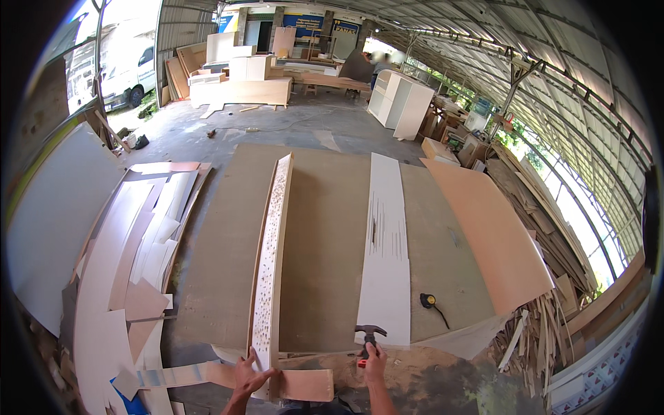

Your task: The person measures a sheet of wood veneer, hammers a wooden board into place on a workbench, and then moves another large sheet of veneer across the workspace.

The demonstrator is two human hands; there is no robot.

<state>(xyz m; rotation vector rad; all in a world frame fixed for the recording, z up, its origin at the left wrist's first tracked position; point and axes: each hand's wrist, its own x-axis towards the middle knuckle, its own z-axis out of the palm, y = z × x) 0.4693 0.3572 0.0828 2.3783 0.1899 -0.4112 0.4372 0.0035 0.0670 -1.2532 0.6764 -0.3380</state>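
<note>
Apparently a steadying step: the left hand (250, 377), grip spread, spans the near end of the speckled beam (268, 270); right of it, the right hand (374, 364) clasps a hammer (370, 337). Striking would need firm bracing.

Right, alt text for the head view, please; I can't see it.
The right hand holds a claw hammer, and the left hand touches the near end of a long, narrow piece with a speckled white face. It lies mostly over a large brown sheet, with a white panel to its right and a tape measure farther right.
</note>
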